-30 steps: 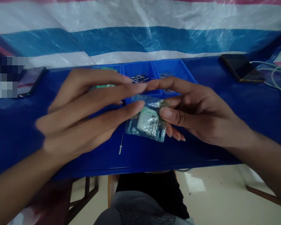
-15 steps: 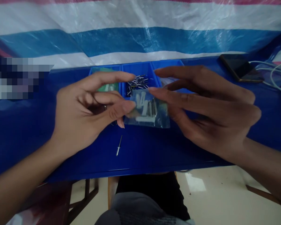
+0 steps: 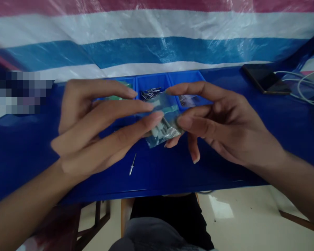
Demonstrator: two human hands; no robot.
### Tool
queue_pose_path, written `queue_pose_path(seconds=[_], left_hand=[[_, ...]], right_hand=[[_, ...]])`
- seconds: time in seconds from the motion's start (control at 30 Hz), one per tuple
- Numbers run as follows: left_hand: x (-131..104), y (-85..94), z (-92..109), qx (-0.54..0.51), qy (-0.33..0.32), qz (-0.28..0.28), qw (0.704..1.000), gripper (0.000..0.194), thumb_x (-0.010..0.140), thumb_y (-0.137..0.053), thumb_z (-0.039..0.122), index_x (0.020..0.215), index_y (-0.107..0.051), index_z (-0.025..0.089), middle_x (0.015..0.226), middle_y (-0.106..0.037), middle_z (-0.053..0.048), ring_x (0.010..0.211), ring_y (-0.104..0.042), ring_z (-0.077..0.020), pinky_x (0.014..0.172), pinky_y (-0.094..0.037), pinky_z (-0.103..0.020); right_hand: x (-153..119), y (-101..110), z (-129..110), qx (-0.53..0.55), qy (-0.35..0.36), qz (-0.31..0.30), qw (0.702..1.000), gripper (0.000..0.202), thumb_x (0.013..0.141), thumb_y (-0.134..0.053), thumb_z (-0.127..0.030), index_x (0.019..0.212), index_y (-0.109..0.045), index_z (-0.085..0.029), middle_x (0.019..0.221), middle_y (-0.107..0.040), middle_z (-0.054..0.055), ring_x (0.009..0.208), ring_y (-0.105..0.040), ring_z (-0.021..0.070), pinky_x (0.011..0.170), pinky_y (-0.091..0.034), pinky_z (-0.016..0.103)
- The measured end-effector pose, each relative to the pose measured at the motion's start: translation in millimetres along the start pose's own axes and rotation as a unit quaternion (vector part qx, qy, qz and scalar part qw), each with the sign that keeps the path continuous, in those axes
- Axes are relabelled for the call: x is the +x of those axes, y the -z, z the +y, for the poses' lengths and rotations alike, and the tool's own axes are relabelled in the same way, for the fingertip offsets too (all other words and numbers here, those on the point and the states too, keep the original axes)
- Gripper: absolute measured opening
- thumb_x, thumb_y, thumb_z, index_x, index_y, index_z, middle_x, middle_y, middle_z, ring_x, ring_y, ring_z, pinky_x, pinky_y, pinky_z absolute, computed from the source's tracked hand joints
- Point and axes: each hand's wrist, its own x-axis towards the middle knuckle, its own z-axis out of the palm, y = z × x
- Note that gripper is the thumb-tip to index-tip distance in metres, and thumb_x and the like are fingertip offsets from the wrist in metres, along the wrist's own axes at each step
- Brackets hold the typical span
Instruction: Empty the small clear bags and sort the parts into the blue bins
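Note:
A small clear plastic bag (image 3: 163, 134) is held between both hands above the blue table. White wall plugs and metal screws or pins show through its film. My left hand (image 3: 102, 125) grips the bag's left side with thumb and fingers. On the right side, my right hand (image 3: 219, 125) pinches it between thumb and fingers, its lower fingers hanging below. Behind the bag, a blue bin (image 3: 157, 79) holds several blind rivets (image 3: 152, 92). One loose blind rivet (image 3: 132, 164) lies on the table in front.
The left bin has green-tinted bags (image 3: 124, 84); the right bin (image 3: 189, 77) holds small items in clear plastic. A dark phone (image 3: 264, 79) and white cable (image 3: 303, 83) lie at the right. Striped sheeting (image 3: 157, 48) hangs behind the blue table (image 3: 199, 177).
The bag has tilted and turned in my hands. My right thumb has come to its near face, and my left fingers have shifted across its left side.

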Motion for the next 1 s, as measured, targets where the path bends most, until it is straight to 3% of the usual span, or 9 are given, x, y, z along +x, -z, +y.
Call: queue_pose_path(seconds=[0.17, 0.27, 0.37, 0.47, 0.53, 0.7, 0.83, 0.9, 1.0], left_hand=[[2, 14.5, -18, 0.005, -0.001, 0.058, 0.998, 0.055, 0.103, -0.077, 0.067, 0.147, -0.073, 0.035, 0.099, -0.085, 0.003, 0.125, -0.077, -0.0341, 0.099, -0.071, -0.052], [8, 29.3, -46, 0.049, 0.01, 0.117, 0.992, 0.045, 0.11, -0.073, 0.052, 0.151, -0.071, 0.034, 0.091, -0.082, 0.007, 0.094, -0.078, -0.0235, 0.085, -0.069, -0.044], [14, 35.6, -74, 0.147, -0.047, 0.146, 0.977, 0.029, 0.109, -0.069, 0.037, 0.136, -0.08, 0.035, 0.077, -0.074, 0.008, 0.075, -0.067, -0.0182, 0.068, -0.061, -0.038], [14, 33.7, -84, 0.204, -0.086, 0.154, 0.963, 0.02, 0.102, -0.068, 0.031, 0.107, -0.088, 0.032, 0.084, -0.073, -0.002, 0.096, -0.067, -0.0277, 0.081, -0.063, -0.048], [11, 31.9, -78, 0.227, -0.102, 0.137, 0.959, 0.024, 0.099, -0.065, 0.027, 0.105, -0.088, 0.03, 0.104, -0.078, -0.006, 0.108, -0.067, -0.0324, 0.085, -0.064, -0.052], [6, 33.0, -48, 0.261, -0.118, 0.004, 0.958, 0.039, 0.103, -0.052, 0.014, 0.11, -0.088, 0.027, 0.12, -0.086, -0.003, 0.104, -0.081, -0.03, 0.066, -0.064, -0.042], [4, 32.1, -41, 0.253, -0.119, -0.024, 0.96, 0.038, 0.104, -0.052, 0.015, 0.107, -0.088, 0.026, 0.117, -0.089, -0.004, 0.1, -0.084, -0.032, 0.066, -0.067, -0.045], [4, 30.2, -40, 0.257, -0.103, -0.024, 0.961, 0.038, 0.104, -0.051, 0.015, 0.107, -0.087, 0.026, 0.117, -0.088, -0.004, 0.101, -0.084, -0.032, 0.069, -0.068, -0.047], [5, 26.7, -38, 0.258, -0.089, -0.001, 0.962, 0.035, 0.105, -0.052, 0.014, 0.106, -0.085, 0.026, 0.114, -0.088, -0.003, 0.103, -0.082, -0.0312, 0.074, -0.068, -0.047]], right_hand=[[-5, -8, 11, -0.295, 0.13, 0.021, 0.946, 0.04, 0.112, -0.068, -0.016, 0.151, -0.064, -0.023, 0.116, -0.089, 0.005, 0.097, -0.088, 0.02, 0.072, -0.075, 0.03], [2, -12, 22, -0.512, 0.309, -0.092, 0.796, 0.035, 0.113, -0.057, -0.005, 0.142, -0.074, -0.014, 0.136, -0.085, 0.014, 0.121, -0.084, 0.023, 0.099, -0.073, 0.038], [15, -23, 36, -0.603, 0.415, -0.189, 0.654, 0.031, 0.116, -0.06, -0.011, 0.14, -0.077, -0.016, 0.143, -0.084, 0.012, 0.119, -0.082, 0.0239, 0.088, -0.07, 0.037], [27, -38, 48, -0.639, 0.464, -0.266, 0.552, 0.025, 0.114, -0.06, -0.011, 0.122, -0.084, -0.01, 0.115, -0.088, 0.017, 0.097, -0.082, 0.0219, 0.072, -0.063, 0.033], [31, -46, 52, -0.628, 0.493, -0.283, 0.531, 0.03, 0.111, -0.057, -0.008, 0.1, -0.085, -0.01, 0.099, -0.086, 0.015, 0.085, -0.079, 0.0206, 0.064, -0.057, 0.032], [27, -40, 46, -0.581, 0.431, -0.165, 0.67, 0.028, 0.114, -0.055, -0.006, 0.102, -0.08, -0.011, 0.088, -0.081, 0.007, 0.074, -0.074, 0.0164, 0.06, -0.056, 0.03], [22, -17, 30, -0.295, 0.154, -0.029, 0.943, 0.015, 0.111, -0.071, -0.02, 0.125, -0.073, -0.016, 0.087, -0.08, -0.001, 0.06, -0.072, 0.0109, 0.055, -0.061, 0.023], [23, -7, 24, -0.144, 0.022, -0.02, 0.989, 0.017, 0.107, -0.081, -0.033, 0.111, -0.075, -0.018, 0.079, -0.076, -0.004, 0.052, -0.069, 0.0101, 0.043, -0.055, 0.02], [25, 0, 20, -0.049, 0.002, 0.021, 0.999, 0.02, 0.105, -0.084, -0.036, 0.118, -0.082, -0.021, 0.099, -0.087, 0.004, 0.08, -0.086, 0.0178, 0.06, -0.069, 0.025]])
